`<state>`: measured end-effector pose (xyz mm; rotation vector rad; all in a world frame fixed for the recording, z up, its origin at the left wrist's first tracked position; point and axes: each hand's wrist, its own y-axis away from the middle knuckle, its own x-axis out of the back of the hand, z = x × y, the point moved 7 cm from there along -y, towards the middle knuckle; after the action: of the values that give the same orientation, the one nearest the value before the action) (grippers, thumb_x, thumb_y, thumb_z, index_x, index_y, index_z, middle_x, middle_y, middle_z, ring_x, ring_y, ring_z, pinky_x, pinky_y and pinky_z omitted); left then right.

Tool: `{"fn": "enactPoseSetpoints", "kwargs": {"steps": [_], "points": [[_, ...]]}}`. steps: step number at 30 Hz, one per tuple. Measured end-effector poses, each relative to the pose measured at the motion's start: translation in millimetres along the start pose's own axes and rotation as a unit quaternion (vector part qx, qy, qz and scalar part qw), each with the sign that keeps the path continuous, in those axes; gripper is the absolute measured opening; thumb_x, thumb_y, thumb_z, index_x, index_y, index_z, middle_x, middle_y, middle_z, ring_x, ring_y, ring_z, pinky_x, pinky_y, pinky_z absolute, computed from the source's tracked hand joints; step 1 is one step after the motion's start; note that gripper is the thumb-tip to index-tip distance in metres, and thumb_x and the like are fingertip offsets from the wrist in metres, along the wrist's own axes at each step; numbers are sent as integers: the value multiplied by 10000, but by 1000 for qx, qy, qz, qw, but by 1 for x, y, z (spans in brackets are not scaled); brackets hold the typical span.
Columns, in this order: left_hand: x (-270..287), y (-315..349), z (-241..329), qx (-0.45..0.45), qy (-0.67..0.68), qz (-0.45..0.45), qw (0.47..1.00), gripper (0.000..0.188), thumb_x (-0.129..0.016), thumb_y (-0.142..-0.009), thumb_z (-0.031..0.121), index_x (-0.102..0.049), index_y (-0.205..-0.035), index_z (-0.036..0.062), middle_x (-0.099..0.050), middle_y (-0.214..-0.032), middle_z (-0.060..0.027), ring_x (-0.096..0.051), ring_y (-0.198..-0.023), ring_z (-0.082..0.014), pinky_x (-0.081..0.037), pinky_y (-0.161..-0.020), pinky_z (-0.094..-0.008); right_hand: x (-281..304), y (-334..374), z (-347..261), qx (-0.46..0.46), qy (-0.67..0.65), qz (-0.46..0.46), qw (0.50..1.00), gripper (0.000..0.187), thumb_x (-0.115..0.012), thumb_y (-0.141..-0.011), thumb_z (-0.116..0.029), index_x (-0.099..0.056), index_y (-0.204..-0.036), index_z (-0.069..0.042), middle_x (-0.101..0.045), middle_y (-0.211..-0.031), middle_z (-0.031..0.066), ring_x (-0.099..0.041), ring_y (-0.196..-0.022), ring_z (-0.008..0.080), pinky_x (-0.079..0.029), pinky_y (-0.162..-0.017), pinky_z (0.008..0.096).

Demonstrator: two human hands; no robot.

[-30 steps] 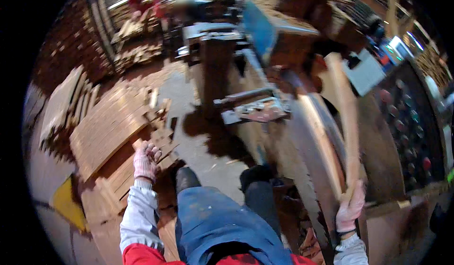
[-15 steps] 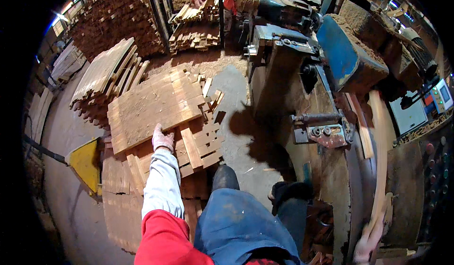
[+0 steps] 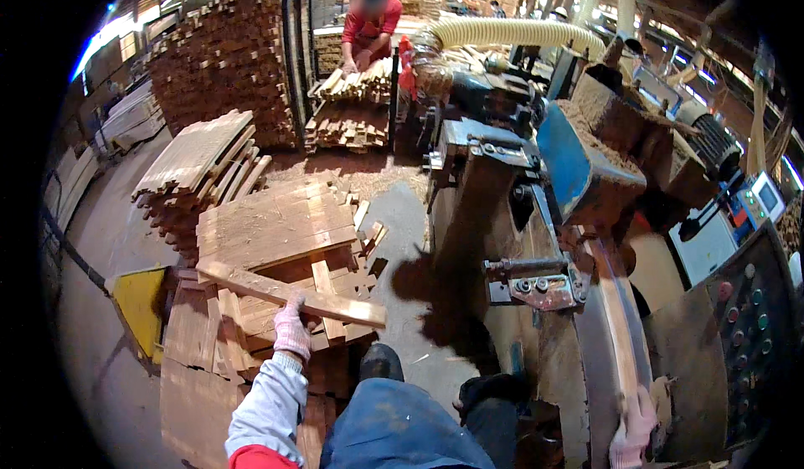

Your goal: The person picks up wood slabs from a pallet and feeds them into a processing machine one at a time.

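Note:
A short wooden board [image 3: 339, 306], lifted off the pile and slightly tilted, is gripped at its near edge by my gloved left hand [image 3: 293, 328]. Under and behind it lies the stack of flat wooden boards [image 3: 276, 222], with sawdust on top. At the lower right, my gloved right hand [image 3: 635, 427] is closed on the near end of a long wooden strip [image 3: 621, 335]. That strip lies along the machine's metal bed [image 3: 593, 360], its far end running in beneath the blue, sawdust-covered guard [image 3: 565, 163].
A control panel with buttons [image 3: 741, 327] stands at the right. On the left are a yellow metal plate [image 3: 138, 306] and another board stack [image 3: 197, 159]. Beyond, a person in red [image 3: 368, 29] handles wood strips. A ribbed hose [image 3: 511, 33] crosses the back.
My left hand has drawn a board off the stack and toward me. My right hand has moved forward with the strip, now straight on the machine bed. The view has tilted up.

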<state>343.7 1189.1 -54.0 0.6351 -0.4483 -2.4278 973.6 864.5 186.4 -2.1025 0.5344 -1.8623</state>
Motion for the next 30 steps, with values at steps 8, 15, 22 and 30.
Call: {"fn": "enactPoseSetpoints", "kwargs": {"steps": [8,15,22,30], "points": [[-123,130,1,-23,-133,-237,962,408,-759,-848,376,-676,-1013,12,-689,-887,-77,-666,-728,-181,-588,-666,-353,-43,-117,-47,81,24,83,993,475,-713,-738,22,-659,-1205,-45,-671,-1066,172,-624,-930,374,-507,-821,452],[-273,323,-54,112,-121,-532,830,498,-752,-868,342,-611,-1205,4,-691,-1010,-83,-679,-857,-205,-584,-736,-359,-20,-67,-138,-31,-53,-110,992,987,-880,-607,-300,-452,-1455,-34,-563,-1326,206,-633,-1071,390,-477,-998,430],[-276,258,-58,-159,-248,-535,792,518,-720,-911,209,-533,-1367,47,-665,-1099,-73,-617,-1000,-156,-526,-862,-321,81,112,-84,-268,55,-160,949,686,-664,-897,-161,-391,-1494,37,-573,-1344,303,-565,-1221,436,-438,-1037,463],[-198,-64,37,-283,-551,-147,771,585,-658,-916,388,-524,-1388,70,-632,-1280,-183,-605,-1174,-328,-471,-1011,-408,63,146,-53,-332,187,-83,921,577,-573,-998,-180,-390,-1520,-18,-542,-1373,294,-537,-1245,428,-449,-1030,453]]}}
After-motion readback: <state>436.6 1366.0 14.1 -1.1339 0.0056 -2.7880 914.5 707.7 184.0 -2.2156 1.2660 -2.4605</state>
